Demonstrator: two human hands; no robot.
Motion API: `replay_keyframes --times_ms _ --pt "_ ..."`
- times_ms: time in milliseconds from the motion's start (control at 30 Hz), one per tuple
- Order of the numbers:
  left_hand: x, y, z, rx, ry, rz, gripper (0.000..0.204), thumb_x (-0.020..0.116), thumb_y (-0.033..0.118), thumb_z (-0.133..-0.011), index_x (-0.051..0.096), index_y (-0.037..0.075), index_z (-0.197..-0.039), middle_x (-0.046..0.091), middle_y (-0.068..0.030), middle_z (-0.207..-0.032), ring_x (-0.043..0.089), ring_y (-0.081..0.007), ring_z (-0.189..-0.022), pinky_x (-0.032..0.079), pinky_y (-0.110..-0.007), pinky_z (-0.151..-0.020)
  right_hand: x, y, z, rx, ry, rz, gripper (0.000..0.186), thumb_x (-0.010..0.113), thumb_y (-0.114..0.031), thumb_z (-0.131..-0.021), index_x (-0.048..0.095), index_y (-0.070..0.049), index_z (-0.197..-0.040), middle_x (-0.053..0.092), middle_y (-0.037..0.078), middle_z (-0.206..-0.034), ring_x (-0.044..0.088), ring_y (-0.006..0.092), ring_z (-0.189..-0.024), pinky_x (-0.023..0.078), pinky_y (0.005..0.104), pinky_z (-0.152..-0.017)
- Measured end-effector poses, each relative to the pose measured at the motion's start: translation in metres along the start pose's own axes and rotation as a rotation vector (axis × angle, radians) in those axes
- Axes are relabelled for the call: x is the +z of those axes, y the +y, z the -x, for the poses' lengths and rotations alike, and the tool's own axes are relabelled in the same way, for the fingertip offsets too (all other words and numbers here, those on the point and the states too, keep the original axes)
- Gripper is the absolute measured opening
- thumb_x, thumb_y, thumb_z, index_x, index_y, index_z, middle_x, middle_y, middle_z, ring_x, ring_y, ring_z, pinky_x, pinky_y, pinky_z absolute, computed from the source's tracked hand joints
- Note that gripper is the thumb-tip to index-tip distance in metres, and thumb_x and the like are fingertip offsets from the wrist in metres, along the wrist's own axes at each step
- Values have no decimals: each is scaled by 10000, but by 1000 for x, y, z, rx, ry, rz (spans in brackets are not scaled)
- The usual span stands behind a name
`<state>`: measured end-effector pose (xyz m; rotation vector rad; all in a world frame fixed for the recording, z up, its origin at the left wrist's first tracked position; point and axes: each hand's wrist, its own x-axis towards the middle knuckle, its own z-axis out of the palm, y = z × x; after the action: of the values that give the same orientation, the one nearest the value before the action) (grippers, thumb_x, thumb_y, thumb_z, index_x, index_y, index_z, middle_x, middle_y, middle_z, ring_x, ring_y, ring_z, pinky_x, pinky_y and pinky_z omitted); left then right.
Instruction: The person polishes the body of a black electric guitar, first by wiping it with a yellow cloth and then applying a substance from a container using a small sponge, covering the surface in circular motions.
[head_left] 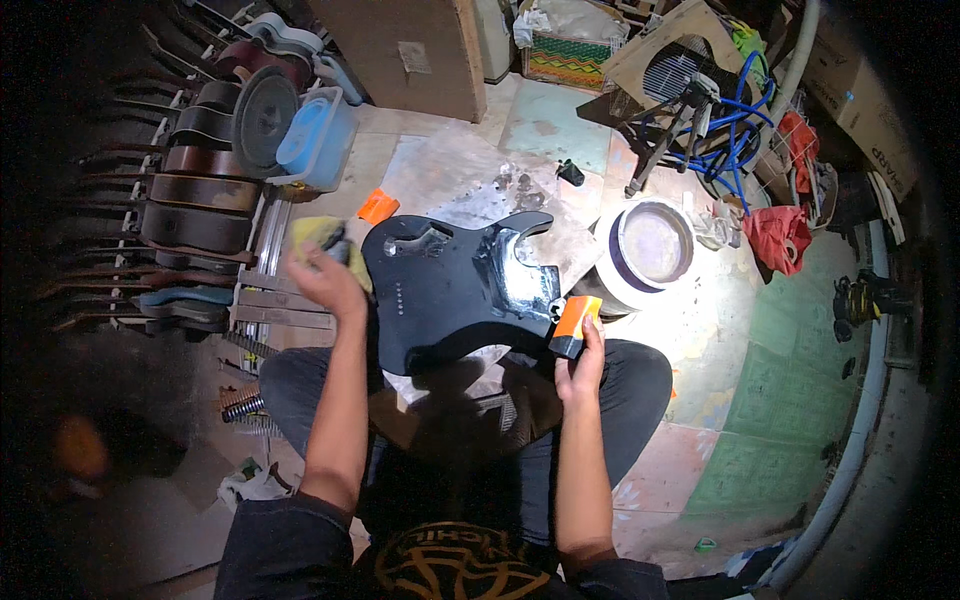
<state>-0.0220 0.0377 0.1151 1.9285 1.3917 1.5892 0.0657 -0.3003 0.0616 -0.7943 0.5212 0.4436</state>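
Note:
A black electric guitar body [435, 295] lies in front of me, over my lap, with a cavity near its upper left and a glossy, brightly lit patch at its right end. At its left edge, my left hand [328, 278] is closed on a yellow cloth [318, 232] that has a dark patch; the cloth looks slightly blurred. By the lower right corner of the body, my right hand [583, 365] grips a small orange and black block [575, 327]. Whether the block touches the guitar body I cannot tell.
An orange piece [378, 206] lies beyond the body, near a stained sheet [450, 170]. To the right stands a round white tub [650, 245]. Several guitars [200, 195] line the left side, beside a clear plastic bin [325, 140]. Blue hose [740, 140] coils at far right.

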Motion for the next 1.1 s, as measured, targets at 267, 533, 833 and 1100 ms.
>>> replay_keyframes --times_ms 267,533,833,1100 --pt "-72 62 -75 -233 -280 475 316 546 277 -1068 577 -26 -1152 647 -126 -1105 623 -196 -999 497 -353 -898 5 -2 -2 -23 -13 93 359 646 -255 -987 554 -112 -1303 634 25 -1178 601 149 -1063 479 317 -907" --pt "-46 34 -40 -222 -700 320 251 664 238 -998 659 -5 -1059 683 -74 -994 634 -157 -938 508 -319 -867 12 -5 2 -13 26 90 293 625 -198 -1006 556 -78 -1264 647 55 -1177 614 160 -1071 477 320 -927" --pt "-23 -14 104 510 -1079 -390 780 690 443 -903 409 68 -1527 333 -240 -1595 263 -467 -1485 227 -590 -1187 1 9 -7 -56 27 187 344 628 -249 -1008 564 -83 -1302 644 34 -1138 603 140 -1025 476 297 -889" --pt "48 36 140 663 -1089 -135 643 615 319 -961 415 100 -1533 358 -208 -1589 291 -454 -1470 220 -560 -1198 4 21 -2 -117 69 296 393 655 -244 -997 539 -47 -1316 638 44 -1147 601 131 -1000 491 293 -865"
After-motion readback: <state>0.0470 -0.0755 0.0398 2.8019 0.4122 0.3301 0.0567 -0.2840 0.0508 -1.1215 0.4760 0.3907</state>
